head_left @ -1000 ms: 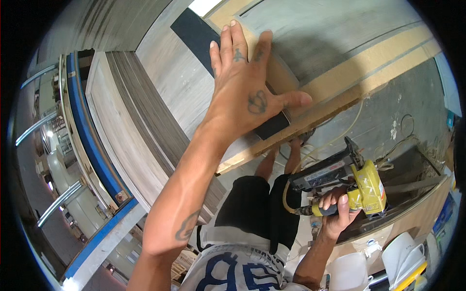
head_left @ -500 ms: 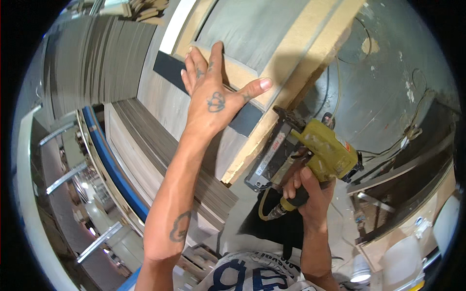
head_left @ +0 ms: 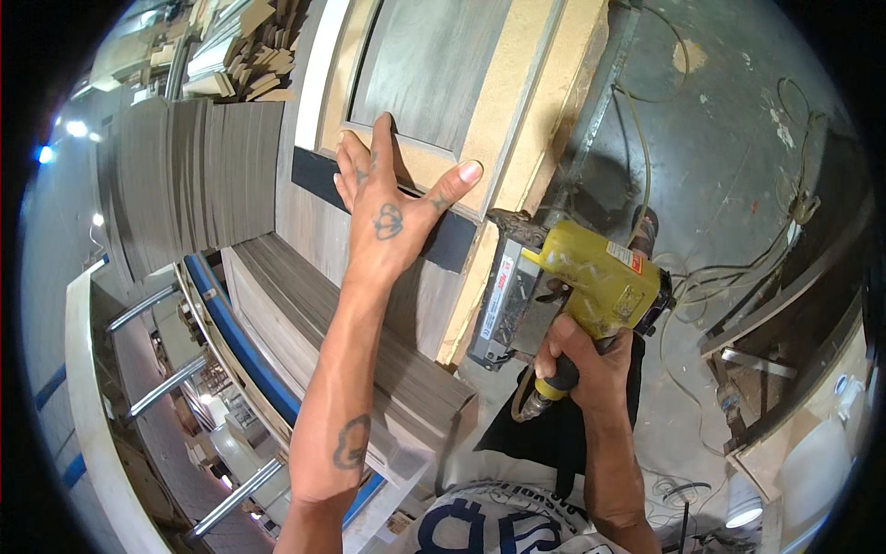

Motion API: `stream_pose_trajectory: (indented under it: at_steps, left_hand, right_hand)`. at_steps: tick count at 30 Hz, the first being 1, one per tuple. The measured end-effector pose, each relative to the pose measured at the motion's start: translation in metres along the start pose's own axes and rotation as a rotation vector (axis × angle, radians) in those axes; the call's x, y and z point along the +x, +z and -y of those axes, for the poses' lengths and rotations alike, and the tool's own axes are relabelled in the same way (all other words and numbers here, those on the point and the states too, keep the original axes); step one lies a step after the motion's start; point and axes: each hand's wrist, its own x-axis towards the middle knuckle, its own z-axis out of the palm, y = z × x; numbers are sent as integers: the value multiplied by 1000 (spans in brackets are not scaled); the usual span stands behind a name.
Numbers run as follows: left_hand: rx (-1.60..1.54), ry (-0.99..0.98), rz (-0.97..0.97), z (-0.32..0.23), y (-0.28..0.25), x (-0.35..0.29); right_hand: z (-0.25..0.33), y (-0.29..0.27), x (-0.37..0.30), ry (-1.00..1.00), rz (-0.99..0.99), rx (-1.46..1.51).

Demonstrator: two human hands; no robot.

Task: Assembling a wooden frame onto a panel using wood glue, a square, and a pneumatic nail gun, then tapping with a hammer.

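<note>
My left hand [head_left: 392, 217] lies with fingers spread over a dark strip [head_left: 318, 175] and the tan frame beside it, thumb stretched to the right. The frame [head_left: 471, 157] borders a grey wood-grain panel [head_left: 420, 69] and has a thick, rough tan edge on its right. My right hand [head_left: 591, 355] is wrapped round the grip of a yellow pneumatic nail gun [head_left: 600, 277], which has a silver magazine and a hose fitting below the handle. The gun's nose is close to the frame's right edge beside the dark strip; whether they touch, I cannot tell.
A tall stack of grey boards [head_left: 189, 175] stands at the left, with wood offcuts [head_left: 249, 60] beyond it. More stacked boards [head_left: 369, 342] lie below the panel. A roller conveyor [head_left: 166, 383] curves along the left. Hoses [head_left: 720, 286] trail over the grey floor [head_left: 729, 175] at right.
The view has shifted, showing more of the offcuts and conveyor. My left hand stays spread on the strip and frame. The nail gun, still in my right hand, sits slightly more upright.
</note>
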Motion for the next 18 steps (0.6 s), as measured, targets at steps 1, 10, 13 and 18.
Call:
stream_pose_trajectory:
  at_steps: [1,10,13,18]
  left_hand:
    - [-1,-4,0,1,0,0]
    - [9,3,-2,2,1,0]
    - [1,3,5,1,2,0]
    - [4,2,7,-1,1,0]
  right_hand:
    - [-1,0,0,1,0,0]
    - [0,2,3,-17,-4,56]
    - [2,1,3,-3,-12,52]
    - [4,2,1,19,-9,26]
